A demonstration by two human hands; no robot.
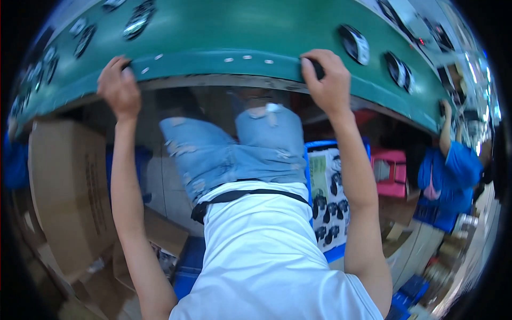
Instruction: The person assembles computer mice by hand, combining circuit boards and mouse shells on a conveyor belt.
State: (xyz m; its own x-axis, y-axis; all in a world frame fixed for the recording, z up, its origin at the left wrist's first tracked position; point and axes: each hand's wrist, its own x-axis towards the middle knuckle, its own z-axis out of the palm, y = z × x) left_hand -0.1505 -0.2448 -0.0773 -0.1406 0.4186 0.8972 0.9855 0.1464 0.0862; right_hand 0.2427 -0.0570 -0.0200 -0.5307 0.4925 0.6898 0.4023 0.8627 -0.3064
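Observation:
At the front edge of the green work table (234, 32), my two hands are held wide apart. My right hand (329, 85) is closed around a small rounded black thing (318, 69), mostly covered by the fingers and thumb. The fingers of my left hand (120, 90) are curled, and a bit of a small dark thing (127, 65) shows at their tips; its kind is hidden. Between the hands, several small white pieces (247, 57) lie along the table edge, two of them close to my left hand.
Black and silver oval devices (140, 20) stand at the far left, with more (354, 45) at the right. Below are a cardboard box (69, 197), a blue crate (337, 252) of black parts and a pink container (389, 173). A co-worker in blue (453, 173) works at right.

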